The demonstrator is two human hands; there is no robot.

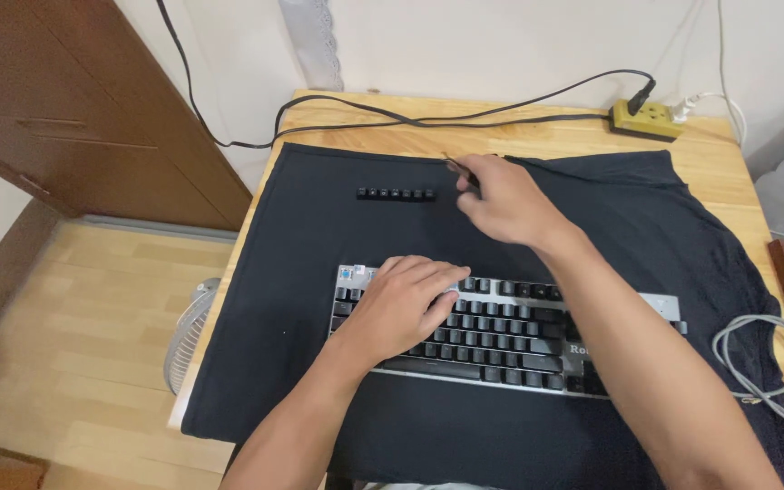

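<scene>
Black keys fill the keyboard (501, 338), which lies on a dark cloth (319, 236) near the table's front; the left hand (406, 304) rests flat on its left end, fingers together and gripping nothing, while the right hand (505, 201) is raised beyond it over the cloth, fingers pinched on a thin tool (458, 169). The cloth covers a wooden table (537, 136) against a pale wall, beside a brown door (93, 100). A keycap row (396, 193) lies just left of the right hand; power strip (648, 118), grey cable (773, 363) and floor fan (188, 331) sit around.
</scene>
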